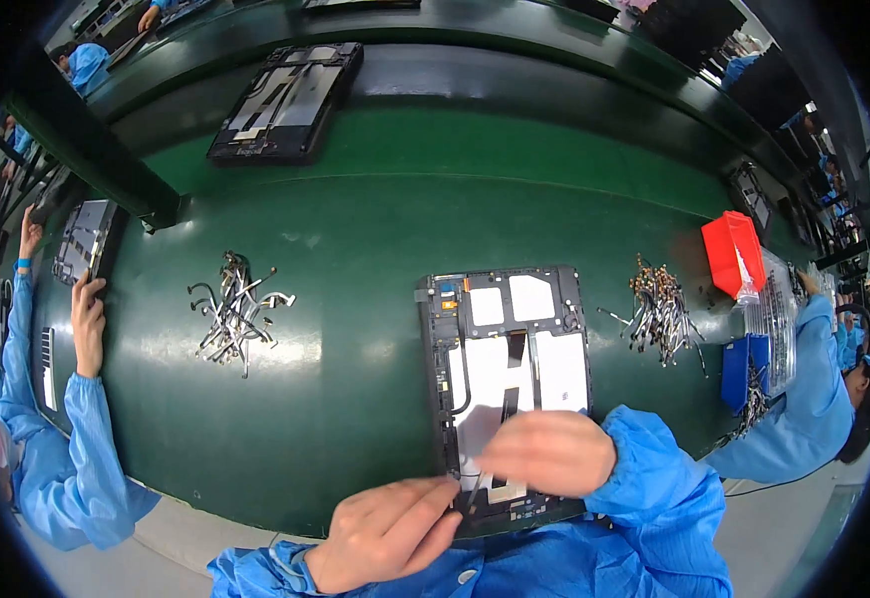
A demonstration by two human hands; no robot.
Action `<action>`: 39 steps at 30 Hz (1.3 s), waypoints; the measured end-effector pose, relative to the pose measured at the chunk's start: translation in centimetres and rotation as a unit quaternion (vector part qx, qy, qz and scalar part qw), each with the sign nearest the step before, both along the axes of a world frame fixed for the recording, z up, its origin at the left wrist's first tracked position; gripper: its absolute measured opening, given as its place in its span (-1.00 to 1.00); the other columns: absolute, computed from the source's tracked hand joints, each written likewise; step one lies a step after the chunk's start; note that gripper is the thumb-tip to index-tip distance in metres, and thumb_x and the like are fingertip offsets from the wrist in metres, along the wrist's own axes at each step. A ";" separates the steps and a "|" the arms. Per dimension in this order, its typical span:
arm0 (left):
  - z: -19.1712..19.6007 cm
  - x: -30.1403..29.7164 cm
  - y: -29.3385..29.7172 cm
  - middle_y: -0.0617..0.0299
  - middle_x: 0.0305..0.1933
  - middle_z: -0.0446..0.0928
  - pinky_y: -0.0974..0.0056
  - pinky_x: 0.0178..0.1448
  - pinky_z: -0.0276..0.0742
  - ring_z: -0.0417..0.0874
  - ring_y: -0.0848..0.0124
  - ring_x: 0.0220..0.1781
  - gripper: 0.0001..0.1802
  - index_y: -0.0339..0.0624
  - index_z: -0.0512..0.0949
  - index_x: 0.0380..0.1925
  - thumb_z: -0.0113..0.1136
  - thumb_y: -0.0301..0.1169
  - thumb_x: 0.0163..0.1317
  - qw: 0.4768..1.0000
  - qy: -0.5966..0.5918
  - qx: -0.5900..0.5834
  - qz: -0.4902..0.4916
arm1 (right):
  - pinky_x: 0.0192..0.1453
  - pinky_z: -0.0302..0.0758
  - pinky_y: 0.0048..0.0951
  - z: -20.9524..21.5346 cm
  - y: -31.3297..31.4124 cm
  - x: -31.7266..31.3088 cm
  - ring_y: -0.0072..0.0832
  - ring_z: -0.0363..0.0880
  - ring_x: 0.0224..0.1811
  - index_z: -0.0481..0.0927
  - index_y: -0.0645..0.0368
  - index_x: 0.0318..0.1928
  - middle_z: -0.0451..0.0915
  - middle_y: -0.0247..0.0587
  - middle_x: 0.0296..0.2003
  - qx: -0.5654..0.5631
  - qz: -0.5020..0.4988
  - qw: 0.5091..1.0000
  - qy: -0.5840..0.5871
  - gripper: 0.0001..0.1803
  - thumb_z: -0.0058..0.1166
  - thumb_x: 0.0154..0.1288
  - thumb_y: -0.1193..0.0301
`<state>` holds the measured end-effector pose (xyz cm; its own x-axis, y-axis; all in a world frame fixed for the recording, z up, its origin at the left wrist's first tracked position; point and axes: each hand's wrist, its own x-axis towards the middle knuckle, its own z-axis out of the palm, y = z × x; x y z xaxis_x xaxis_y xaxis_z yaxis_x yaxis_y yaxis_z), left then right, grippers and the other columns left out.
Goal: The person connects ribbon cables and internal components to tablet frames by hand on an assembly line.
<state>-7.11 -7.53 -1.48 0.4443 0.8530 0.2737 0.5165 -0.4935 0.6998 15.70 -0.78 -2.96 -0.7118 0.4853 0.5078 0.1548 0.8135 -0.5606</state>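
Observation:
An opened tablet (495,374) with white battery cells and black ribbon cables lies upright before me on the green bench. At its lower left corner my left hand (387,530) has thumb and fingers pressed together. What they pinch, if anything, is too small to make out. Smeared by motion, my right hand (546,453) hovers over the tablet's lower part, fingers closed. A thin metal tool (477,486), perhaps tweezers, slants down from its fingertips towards the lower left corner, close to my left fingers. My right hand hides part of the battery cells.
Small cable parts lie in a left pile (239,311) and a right pile (662,311). Another opened tablet (285,100) rests at the back. Beyond the right pile stand a red bin (732,254) and a blue bin (740,374). Co-workers sit on both sides; a green post (96,140) rises left.

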 end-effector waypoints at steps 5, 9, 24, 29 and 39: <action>-2.3 -0.3 0.9 0.08 -0.19 0.62 0.29 -0.14 0.66 0.70 0.25 -0.24 -0.68 -0.33 0.61 -0.24 0.27 -0.61 -0.11 0.988 0.086 0.123 0.036 | -0.15 0.57 -0.41 -1.5 1.5 -1.2 -0.30 0.64 -0.23 0.62 0.26 -0.17 0.62 -0.14 -0.27 -0.255 -0.136 0.957 0.037 -0.85 0.17 0.23 0.57; -2.7 0.0 1.4 0.07 -0.18 0.62 0.29 -0.12 0.67 0.70 0.25 -0.22 -0.67 -0.34 0.60 -0.22 0.27 -0.61 -0.10 0.988 0.098 0.117 0.027 | -0.23 0.57 -0.44 -2.1 2.4 -1.7 -0.33 0.64 -0.28 0.62 0.23 -0.19 0.62 -0.17 -0.31 -0.257 -0.185 0.948 0.021 -0.87 0.16 0.24 0.57; -3.7 0.4 2.5 0.10 -0.20 0.62 0.36 -0.09 0.65 0.70 0.31 -0.20 -0.71 -0.37 0.60 -0.23 0.27 -0.55 -0.04 0.980 0.141 0.139 0.007 | -0.19 0.59 -0.36 -2.5 2.3 -2.3 -0.25 0.63 -0.27 0.60 0.28 -0.21 0.59 -0.12 -0.31 -0.201 -0.198 0.959 0.023 -0.84 0.19 0.17 0.60; -4.2 0.7 2.8 0.13 -0.26 0.59 0.37 -0.16 0.63 0.67 0.34 -0.28 -0.73 -0.33 0.60 -0.26 0.26 -0.52 -0.05 0.974 0.150 0.169 0.008 | -0.19 0.59 -0.35 -2.7 2.2 -2.3 -0.22 0.61 -0.25 0.59 0.31 -0.20 0.57 -0.11 -0.32 -0.171 -0.197 0.965 0.025 -0.80 0.20 0.12 0.63; -2.6 1.0 3.0 0.22 -0.33 0.50 0.38 -0.16 0.61 0.57 0.39 -0.31 -0.76 -0.24 0.62 -0.28 0.17 -0.42 0.02 0.966 0.243 0.085 0.013 | -0.20 0.58 -0.34 -2.8 2.3 -2.3 -0.21 0.60 -0.26 0.59 0.30 -0.19 0.56 -0.10 -0.30 -0.178 -0.181 0.967 0.026 -0.77 0.20 0.09 0.64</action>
